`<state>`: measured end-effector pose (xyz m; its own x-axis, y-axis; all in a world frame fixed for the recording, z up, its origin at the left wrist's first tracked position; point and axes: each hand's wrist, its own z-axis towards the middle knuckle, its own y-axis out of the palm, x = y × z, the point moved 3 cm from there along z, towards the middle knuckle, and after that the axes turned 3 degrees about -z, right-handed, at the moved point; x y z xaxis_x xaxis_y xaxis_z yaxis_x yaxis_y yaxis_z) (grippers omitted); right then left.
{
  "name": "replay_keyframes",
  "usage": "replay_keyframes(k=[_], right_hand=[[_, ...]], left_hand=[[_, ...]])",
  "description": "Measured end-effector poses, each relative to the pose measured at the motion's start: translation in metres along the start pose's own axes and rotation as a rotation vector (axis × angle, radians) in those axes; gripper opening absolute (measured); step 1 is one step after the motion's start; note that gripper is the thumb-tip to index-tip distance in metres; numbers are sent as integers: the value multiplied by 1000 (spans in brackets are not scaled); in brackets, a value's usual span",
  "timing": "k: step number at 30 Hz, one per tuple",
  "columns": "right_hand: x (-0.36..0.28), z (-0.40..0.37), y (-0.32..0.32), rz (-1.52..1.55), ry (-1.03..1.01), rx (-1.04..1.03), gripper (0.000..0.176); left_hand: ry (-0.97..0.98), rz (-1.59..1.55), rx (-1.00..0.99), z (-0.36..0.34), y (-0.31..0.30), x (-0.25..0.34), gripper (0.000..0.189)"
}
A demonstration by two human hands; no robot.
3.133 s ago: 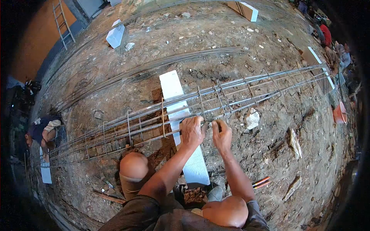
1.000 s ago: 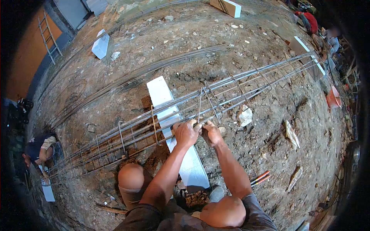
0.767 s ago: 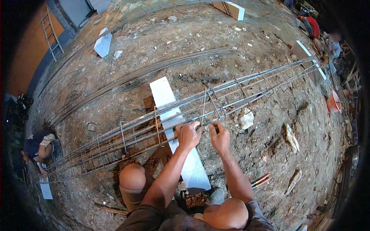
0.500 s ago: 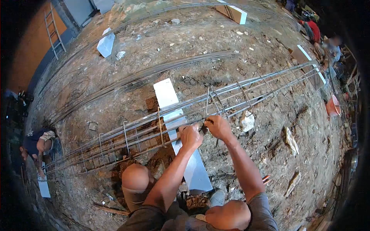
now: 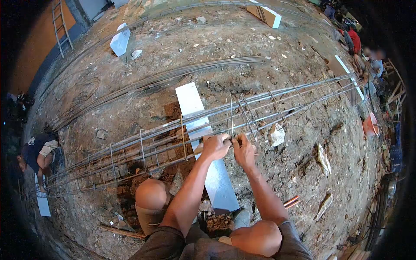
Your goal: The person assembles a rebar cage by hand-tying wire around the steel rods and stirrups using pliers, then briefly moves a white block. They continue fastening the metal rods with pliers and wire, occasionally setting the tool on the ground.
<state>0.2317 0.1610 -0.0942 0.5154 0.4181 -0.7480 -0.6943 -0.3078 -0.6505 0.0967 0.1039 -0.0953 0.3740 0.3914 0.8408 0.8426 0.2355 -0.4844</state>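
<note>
A long cage of steel bars [image 5: 164, 151] with square wire hoops runs from lower left to upper right. Beneath its middle lies a white block [image 5: 220, 185]. My left hand [image 5: 216, 146] is closed at the cage's near bar, just right of the block, its fingers pinched on something I cannot make out. Close beside it, my right hand [image 5: 245, 151] is also closed in a pinch at the same spot. An upright stirrup [image 5: 231, 113] rises directly above my fingertips. More hoops stand bunched to the right of my right hand.
Loose bars [image 5: 173, 78] lie beyond the cage. A co-worker [image 5: 41, 151] crouches at its left end, and other people [image 5: 354, 41] are at upper right. Pale stones [image 5: 277, 135] lie at right, near a pink bucket [image 5: 370, 125]. Orange-handled pliers [image 5: 292, 202] rest by my right knee.
The stirrup above my hands now stands straighter and apart from the bunched hoops. My right hand has turned and dropped slightly, and the whole view has shifted a little.
</note>
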Motion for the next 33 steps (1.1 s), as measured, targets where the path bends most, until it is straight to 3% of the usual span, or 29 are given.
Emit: replay_keyframes(k=[4, 7, 9, 11, 13, 15, 17, 18, 20, 21, 23, 25, 27, 31, 32, 33], right_hand=[[13, -4, 13, 139, 1, 82, 20], [8, -4, 13, 167, 51, 118, 19], [7, -4, 10, 294, 235, 45, 18], [-4, 1, -2, 341, 263, 35, 18], [-12, 4, -11, 202, 296, -43, 19], [-15, 7, -16, 77, 240, -25, 17], [-14, 12, -14, -208, -24, -68, 15], [-10, 13, -15, -208, -19, -58, 15], [-26, 11, -21, -395, -158, -213, 20], [-32, 12, -26, -400, -149, -203, 20], [-49, 15, -29, -663, -177, -418, 27], [-45, 22, -26, -684, -222, -364, 18], [-46, 29, -24, -741, -363, -457, 13], [-56, 57, -32, -795, -358, -646, 15], [-49, 63, -32, -737, -225, -665, 17], [-46, 64, -32, -737, -223, -669, 17]], left_hand=[[-3, 241, 59, -4, -9, 27, 50], [44, 353, 109, -7, -4, 31, 48], [66, 371, 160, -5, 0, 28, 45], [94, 328, 231, -5, -5, 34, 38], [76, 294, 173, -5, -3, 38, 31], [81, 299, 258, -4, -1, 34, 27], [125, 318, 283, -4, -3, 34, 24], [130, 287, 258, -2, -4, 33, 26], [167, 246, 229, 3, -6, 30, 34], [178, 245, 220, 3, -6, 28, 34], [203, 274, 301, 2, -7, 26, 39], [232, 255, 284, 3, -7, 24, 41], [258, 222, 277, 1, -8, 21, 46], [279, 225, 247, 0, -11, 22, 59], [278, 223, 245, -1, -14, 23, 59], [264, 189, 190, -2, -15, 23, 64]])
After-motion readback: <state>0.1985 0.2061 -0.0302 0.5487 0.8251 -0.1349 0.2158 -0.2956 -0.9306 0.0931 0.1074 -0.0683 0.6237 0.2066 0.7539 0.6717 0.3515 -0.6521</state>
